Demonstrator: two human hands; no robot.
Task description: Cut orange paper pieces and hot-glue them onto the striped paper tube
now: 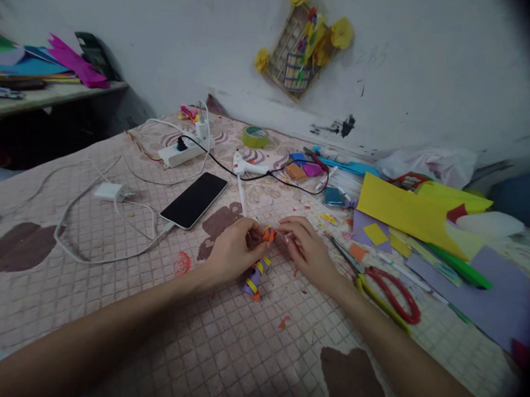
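My left hand (234,250) and my right hand (306,250) meet over the patterned cloth, fingertips pinched together around a small orange piece (268,234). Below the hands hangs or lies a small purple paper craft piece (256,277) with yellow stripes and an orange tip, and my left hand seems to hold its top. Both hands have curled fingers. Whether the orange piece is joined to the purple one I cannot tell.
Red-and-yellow scissors (386,288) lie right of my right hand. Yellow, purple and green paper sheets (405,210) pile at the right. A phone (194,199), a glue gun (249,168), a power strip (181,151), white cables and a tape roll (255,136) lie behind. The wall is close.
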